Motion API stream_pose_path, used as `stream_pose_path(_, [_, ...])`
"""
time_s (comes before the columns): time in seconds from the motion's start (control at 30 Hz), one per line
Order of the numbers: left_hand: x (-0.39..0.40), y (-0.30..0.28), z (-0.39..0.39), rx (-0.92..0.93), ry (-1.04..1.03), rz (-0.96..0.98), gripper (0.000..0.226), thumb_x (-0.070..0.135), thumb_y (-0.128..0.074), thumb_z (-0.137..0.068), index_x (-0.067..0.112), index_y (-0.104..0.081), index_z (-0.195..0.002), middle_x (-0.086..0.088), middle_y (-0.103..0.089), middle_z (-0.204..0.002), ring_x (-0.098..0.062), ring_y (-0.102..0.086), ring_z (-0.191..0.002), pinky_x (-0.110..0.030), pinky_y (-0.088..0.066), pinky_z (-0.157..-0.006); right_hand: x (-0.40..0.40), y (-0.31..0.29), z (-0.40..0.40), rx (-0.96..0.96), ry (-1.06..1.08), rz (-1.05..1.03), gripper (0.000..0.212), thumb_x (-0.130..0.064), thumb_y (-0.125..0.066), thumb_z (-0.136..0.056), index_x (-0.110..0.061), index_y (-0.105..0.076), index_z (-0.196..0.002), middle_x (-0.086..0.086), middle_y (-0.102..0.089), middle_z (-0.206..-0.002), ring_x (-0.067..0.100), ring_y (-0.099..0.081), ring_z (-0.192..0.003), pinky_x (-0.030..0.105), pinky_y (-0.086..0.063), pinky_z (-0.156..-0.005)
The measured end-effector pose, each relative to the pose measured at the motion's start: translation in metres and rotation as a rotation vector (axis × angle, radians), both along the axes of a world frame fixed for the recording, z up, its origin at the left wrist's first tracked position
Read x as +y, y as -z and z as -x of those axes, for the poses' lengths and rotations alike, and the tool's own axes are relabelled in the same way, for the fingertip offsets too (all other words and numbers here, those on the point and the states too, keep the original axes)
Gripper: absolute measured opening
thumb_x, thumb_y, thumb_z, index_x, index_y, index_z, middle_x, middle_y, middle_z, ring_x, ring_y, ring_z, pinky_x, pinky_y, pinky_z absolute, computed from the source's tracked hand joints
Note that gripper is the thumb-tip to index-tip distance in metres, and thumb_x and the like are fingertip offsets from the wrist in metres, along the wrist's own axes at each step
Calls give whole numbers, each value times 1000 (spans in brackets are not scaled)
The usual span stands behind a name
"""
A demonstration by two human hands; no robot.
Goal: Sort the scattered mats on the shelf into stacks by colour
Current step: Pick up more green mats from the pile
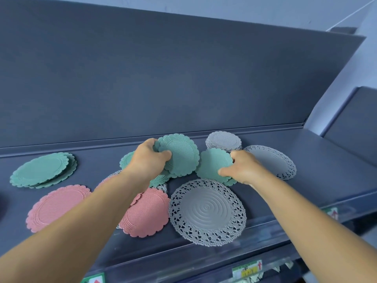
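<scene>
**Mats all over the shelf, both hands full of green**

Nearest: a lacy grey mat (pixel 207 211) and two pink mats (pixel 147 213) – forearms cover part of the pink. Further in, the left hand (pixel 147 158) grips a bunch of green mats (pixel 179 157); the right hand (pixel 241 167) pinches another green mat (pixel 214 165). Far left, a green stack (pixel 42 170). At the back, a small grey stack (pixel 223 140) beside a second lacy grey mat (pixel 271 160) – all on a dark blue-grey shelf (pixel 318 160).
</scene>
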State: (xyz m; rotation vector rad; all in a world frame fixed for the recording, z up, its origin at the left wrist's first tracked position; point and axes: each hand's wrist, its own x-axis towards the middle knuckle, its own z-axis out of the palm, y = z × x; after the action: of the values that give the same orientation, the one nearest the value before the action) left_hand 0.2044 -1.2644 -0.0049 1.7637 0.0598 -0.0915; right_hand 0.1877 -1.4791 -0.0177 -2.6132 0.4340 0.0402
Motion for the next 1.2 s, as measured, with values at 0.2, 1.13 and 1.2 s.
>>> stream_pose_path(0.2, [-1, 0, 1, -1, 7, -4, 9, 3, -55, -93, 2, -56, -101, -8, -62, -79, -23, -62, -65, -41, -59, -71, -8, 2, 0, -15, 51, -167, 48, -20, -77, -68, -10, -58, -111, 7, -65, -109, 25, -62, -92, 33, -50, -73])
stream_pose_path(1.13, [93, -16, 13, 74, -195, 216, 13, 10, -61, -90, 3, -59, -100, -17, -64, -101, -31, -62, -86, -50, -53, -88, 141, -34, -27, -62, -238, -1113, 33, -11, -37, -100, -10, -56, -128, 6, -65, -123, 20, -63, -109, 38, -49, -100])
stream_pose_path(1.2, [104, -14, 14, 74, -230, 210, 5, 9, -59, -91, 4, -58, -91, -13, -63, -91, -26, -61, -76, -43, -55, -76, 147, -29, -31, -74, -233, -914, 34, -16, -37, -99, -12, -62, -121, 3, -69, -111, 20, -65, -104, 38, -51, -97])
